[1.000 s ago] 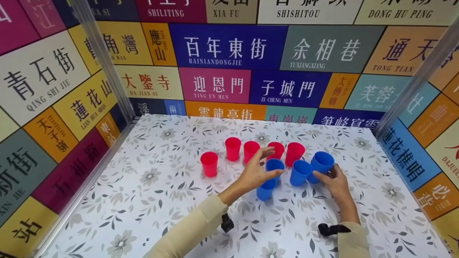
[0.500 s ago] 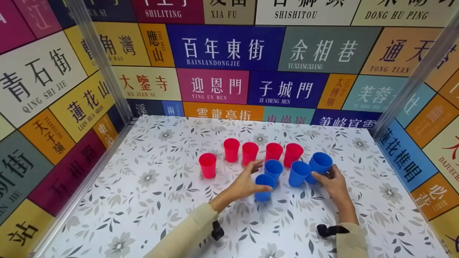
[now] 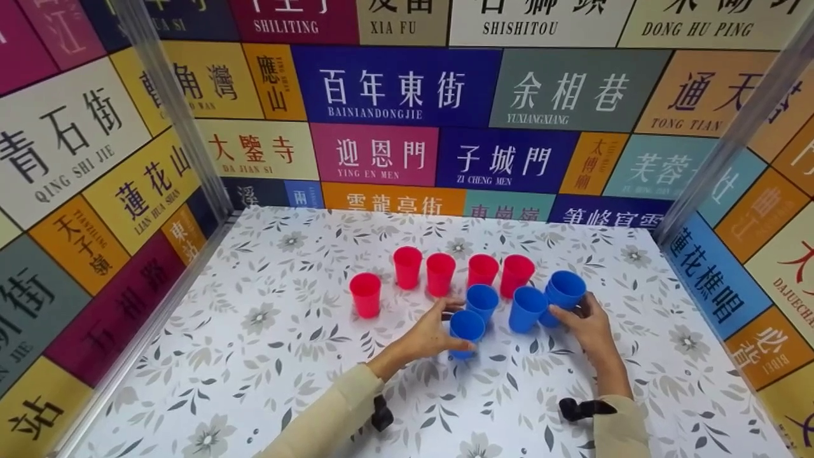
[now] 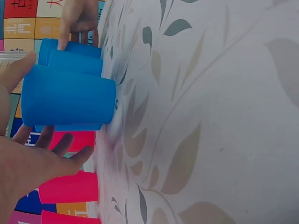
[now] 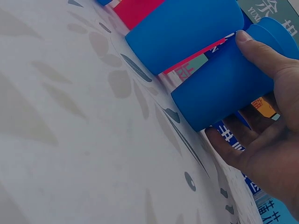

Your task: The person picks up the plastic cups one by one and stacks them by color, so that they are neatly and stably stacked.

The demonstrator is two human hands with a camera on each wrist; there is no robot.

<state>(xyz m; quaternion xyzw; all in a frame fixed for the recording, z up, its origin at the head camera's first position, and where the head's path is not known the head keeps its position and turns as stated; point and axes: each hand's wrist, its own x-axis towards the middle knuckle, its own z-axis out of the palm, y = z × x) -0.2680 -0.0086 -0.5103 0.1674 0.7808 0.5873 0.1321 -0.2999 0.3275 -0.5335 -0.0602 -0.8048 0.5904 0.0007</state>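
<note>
My left hand (image 3: 423,335) has its thumb and fingers around a blue cup (image 3: 466,332), the nearest one on the table. In the left wrist view its thumb lies at the rim of this blue cup (image 4: 67,95); two fingertips go behind the cup and the other two stand apart from it. Just behind stands another blue cup (image 3: 483,300). My right hand (image 3: 593,324) grips two nested blue cups (image 3: 565,290) at the right, thumb on the near side in the right wrist view. Against this stack stands a single blue cup (image 3: 526,310).
Several red cups stand in a rough row behind the blue ones, such as a left one (image 3: 365,296) and a right one (image 3: 517,273). They rest on a flower-patterned table (image 3: 305,381). Walls with printed street signs (image 3: 394,86) enclose the back and sides.
My left hand has moved down and toward me, from over the farther blue cup to the nearest one, and has closed in around it. My right hand stays at the nested cups.
</note>
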